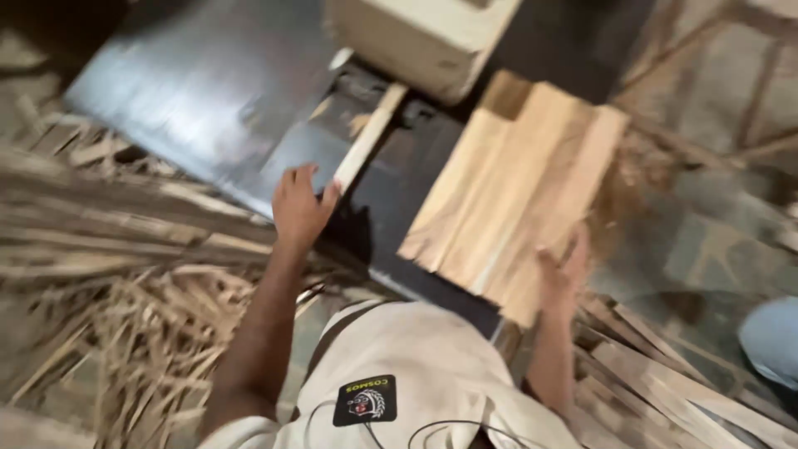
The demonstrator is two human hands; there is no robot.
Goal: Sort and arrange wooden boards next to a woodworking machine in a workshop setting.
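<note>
Careful: your left hand [301,208], fingers clamped on the thin strip [368,137], may slide toward the machine table's [199,91] far edge, while your right hand [562,278], fingers spread, could tip the board stack [507,191].

Two hands were in view: the left hand [301,208] at about nine o'clock of the middle, and the right hand [564,278] at about four o'clock. One thin wooden strip [368,137] lay on the dark machine table [208,91], of which there was one. One stack of flat boards [515,187] sat toward two o'clock; the boards in it ran together in the blur, so their number could not be told. One pale boxy housing [424,37] stood at twelve o'clock. Two heaps of offcuts showed: one pile of thin slivers [133,333] at eight o'clock and one pile of broader slats [665,382] at five o'clock, each too many and too blurred to count.
</note>
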